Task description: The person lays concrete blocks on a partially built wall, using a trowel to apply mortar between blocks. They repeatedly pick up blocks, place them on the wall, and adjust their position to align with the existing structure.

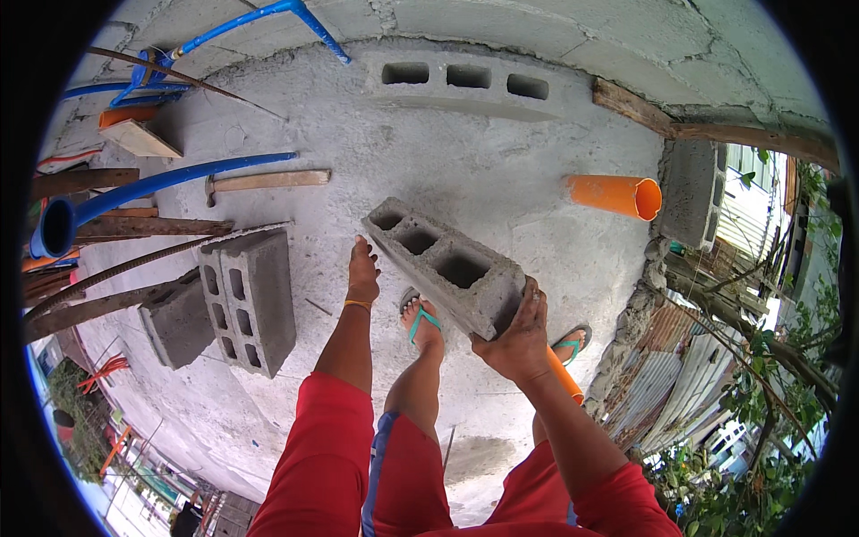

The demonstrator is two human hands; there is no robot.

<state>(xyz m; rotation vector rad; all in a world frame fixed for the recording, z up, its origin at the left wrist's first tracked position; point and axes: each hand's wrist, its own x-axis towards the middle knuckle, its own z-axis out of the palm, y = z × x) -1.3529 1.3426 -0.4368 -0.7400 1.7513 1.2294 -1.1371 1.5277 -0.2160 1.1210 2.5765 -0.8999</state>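
Note:
A grey concrete hollow block (438,277), its openings turned up, slants across the middle above the floor. My right hand (519,336) is wrapped round its near right end, with the fingers over the end face. My left hand (362,273) is beside the block's far left end. Its fingers are partly stretched and look apart from the block; whether a fingertip touches it is hard to tell. To the left, two hollow blocks (259,300) stand together on end, and another block (179,318) leans next to them.
Another hollow block (447,89) lies against the far wall. A hammer (268,181), blue pipes (179,183) and wooden boards (152,228) lie at left. An orange pipe (613,195) lies at right, near the broken slab edge (635,331). My sandalled foot (422,322) is below the held block.

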